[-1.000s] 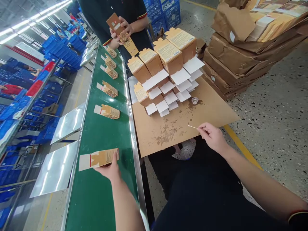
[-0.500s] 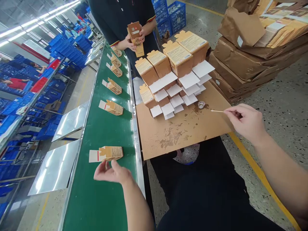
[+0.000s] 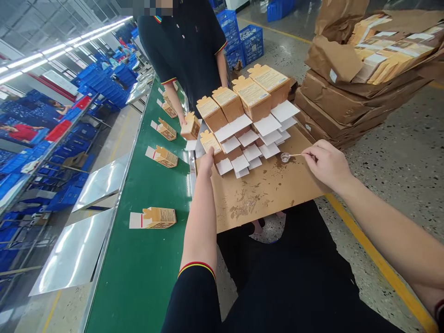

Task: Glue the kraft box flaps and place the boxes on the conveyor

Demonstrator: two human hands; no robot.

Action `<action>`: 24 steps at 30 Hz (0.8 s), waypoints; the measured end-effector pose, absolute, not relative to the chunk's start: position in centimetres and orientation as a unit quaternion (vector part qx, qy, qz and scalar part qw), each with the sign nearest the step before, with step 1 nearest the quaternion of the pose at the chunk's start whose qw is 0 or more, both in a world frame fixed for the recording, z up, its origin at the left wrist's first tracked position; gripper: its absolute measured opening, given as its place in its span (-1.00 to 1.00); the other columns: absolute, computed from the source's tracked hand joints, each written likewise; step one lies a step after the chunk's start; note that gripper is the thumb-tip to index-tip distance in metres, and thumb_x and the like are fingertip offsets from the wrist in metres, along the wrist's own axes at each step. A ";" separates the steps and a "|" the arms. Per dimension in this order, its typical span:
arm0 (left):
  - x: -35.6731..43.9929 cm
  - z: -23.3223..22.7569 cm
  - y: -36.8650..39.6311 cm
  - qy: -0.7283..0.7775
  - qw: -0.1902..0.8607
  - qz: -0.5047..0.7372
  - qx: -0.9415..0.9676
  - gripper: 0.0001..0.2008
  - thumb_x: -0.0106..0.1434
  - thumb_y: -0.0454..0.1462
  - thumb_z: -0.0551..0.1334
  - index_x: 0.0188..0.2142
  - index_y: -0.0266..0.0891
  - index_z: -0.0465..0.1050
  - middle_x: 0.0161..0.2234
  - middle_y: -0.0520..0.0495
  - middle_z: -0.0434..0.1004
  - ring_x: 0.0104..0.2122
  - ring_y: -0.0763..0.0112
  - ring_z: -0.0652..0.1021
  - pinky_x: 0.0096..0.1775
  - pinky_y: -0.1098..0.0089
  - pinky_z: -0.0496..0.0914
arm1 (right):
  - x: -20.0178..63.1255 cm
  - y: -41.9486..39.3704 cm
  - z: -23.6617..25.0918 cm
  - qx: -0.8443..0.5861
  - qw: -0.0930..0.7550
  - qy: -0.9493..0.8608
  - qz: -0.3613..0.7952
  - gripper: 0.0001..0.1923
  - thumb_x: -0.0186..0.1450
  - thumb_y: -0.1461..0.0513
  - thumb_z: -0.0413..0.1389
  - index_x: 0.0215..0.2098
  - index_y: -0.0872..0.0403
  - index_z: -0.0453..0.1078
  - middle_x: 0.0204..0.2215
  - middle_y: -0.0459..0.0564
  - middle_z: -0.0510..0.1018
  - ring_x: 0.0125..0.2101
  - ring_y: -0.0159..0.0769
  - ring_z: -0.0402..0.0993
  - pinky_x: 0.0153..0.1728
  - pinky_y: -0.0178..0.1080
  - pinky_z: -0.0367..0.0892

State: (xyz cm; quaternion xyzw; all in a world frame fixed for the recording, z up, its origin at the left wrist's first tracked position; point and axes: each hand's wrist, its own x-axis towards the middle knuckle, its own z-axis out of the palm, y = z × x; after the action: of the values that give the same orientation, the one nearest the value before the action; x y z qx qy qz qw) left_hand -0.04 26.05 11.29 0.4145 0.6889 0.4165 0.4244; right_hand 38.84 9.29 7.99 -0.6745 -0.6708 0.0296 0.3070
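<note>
My left hand (image 3: 207, 163) reaches across to the nearest small brown carton (image 3: 209, 141) in the rows of cartons with white open flaps (image 3: 249, 120) on a stained cardboard sheet (image 3: 263, 189); its fingers touch the carton's side. My right hand (image 3: 326, 163) pinches a thin stick (image 3: 295, 155) whose tip sits at a small clear cup (image 3: 285, 157) on the sheet. A carton (image 3: 158, 218) lies alone on the green conveyor belt (image 3: 145, 259), left of my arm.
Several more cartons (image 3: 165, 156) ride the belt farther up. A person in a dark shirt (image 3: 194, 51) stands at the far end, a hand setting a carton (image 3: 190, 126) at the belt edge. Paper-wrapped bundles (image 3: 347, 92) are stacked at right; blue crates (image 3: 243, 39) behind.
My left hand let go of the carton on the belt and swung right to the nearest carton on the sheet. My right hand brought the stick to the cup. The co-worker lowered a carton.
</note>
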 end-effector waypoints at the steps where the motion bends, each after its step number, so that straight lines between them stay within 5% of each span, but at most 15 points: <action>1: -0.1 11.2 25.4 0.686 0.419 0.428 0.414 -0.48 0.43 0.02 0.39 0.24 -0.21 0.63 0.39 -0.41 0.57 0.43 -0.24 0.51 0.40 -0.12 0.42 | 38.8 9.5 7.8 -0.675 0.307 -0.670 0.026 -0.71 0.53 0.16 0.08 -0.18 0.05 0.63 -0.14 0.17 0.64 -0.20 -0.12 0.56 -0.23 -0.15 0.37; 5: -1.8 10.5 20.5 0.631 0.401 0.511 0.425 -0.44 0.45 0.05 0.40 0.30 -0.18 0.61 0.41 -0.28 0.58 0.46 -0.08 0.51 0.46 0.02 0.41 | 38.7 10.9 7.0 -0.671 0.307 -0.674 0.033 -0.75 0.55 0.17 0.12 -0.19 0.05 0.62 -0.12 0.16 0.63 -0.20 -0.13 0.55 -0.21 -0.14 0.36; 14: -4.0 6.9 4.7 0.507 0.526 0.575 0.368 -0.34 0.30 0.09 0.53 0.32 0.03 0.60 0.44 -0.16 0.58 0.47 -0.12 0.52 0.37 -0.05 0.55 | 38.6 14.4 4.1 -0.627 0.279 -0.723 0.080 -0.67 0.51 0.16 0.18 -0.44 0.00 0.39 -0.33 0.08 0.54 -0.37 -0.20 0.36 -0.32 -0.15 0.19; 20: -3.6 4.5 2.5 0.523 0.541 0.544 0.371 -0.19 0.19 0.07 0.63 0.38 0.08 0.49 0.44 -0.22 0.55 0.42 -0.15 0.56 0.34 -0.10 0.57 | 39.1 14.3 5.0 -0.619 0.281 -0.728 0.094 -0.62 0.53 0.13 0.15 -0.46 -0.02 0.33 -0.37 0.06 0.50 -0.43 -0.26 0.23 -0.37 -0.15 0.15; 24: -2.8 3.7 3.6 0.534 0.504 0.562 0.381 -0.12 0.08 0.04 0.73 0.29 -0.01 0.43 0.35 -0.26 0.61 0.36 -0.03 0.62 0.37 0.00 0.53 | 37.4 10.3 6.3 -0.619 0.356 -0.695 0.087 -0.70 0.57 0.13 0.13 -0.34 0.00 0.46 -0.28 0.09 0.57 -0.37 -0.25 0.35 -0.34 -0.15 0.26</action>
State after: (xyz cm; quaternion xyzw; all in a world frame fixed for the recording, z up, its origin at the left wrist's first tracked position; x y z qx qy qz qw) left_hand -2.80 3.62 3.69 0.3815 0.5340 0.5616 0.5039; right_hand 37.44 10.26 6.25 -0.6187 -0.6949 0.0866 0.3562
